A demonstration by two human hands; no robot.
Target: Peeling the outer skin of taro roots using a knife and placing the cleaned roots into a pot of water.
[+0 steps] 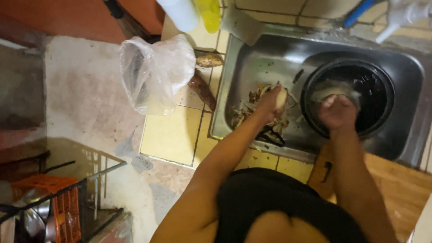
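Observation:
My left hand [270, 102] is closed around a pale peeled root piece [281, 97] above a heap of brown peelings [252, 110] in the steel sink [238, 67]. My right hand [337, 111] is over the rim of a black pot [380, 96] that stands in the sink and seems to grip something pale and blurred; what it is cannot be told. Two unpeeled brown roots [203, 87] lie on the yellow tiled counter [173, 135] left of the sink.
A clear plastic bag [155, 74] stands on the counter's left edge. White and yellow bottles [198, 13] stand at the back. A wooden board [400, 180] lies at the right front. A metal rack with orange crates [58, 207] sits on the floor, lower left.

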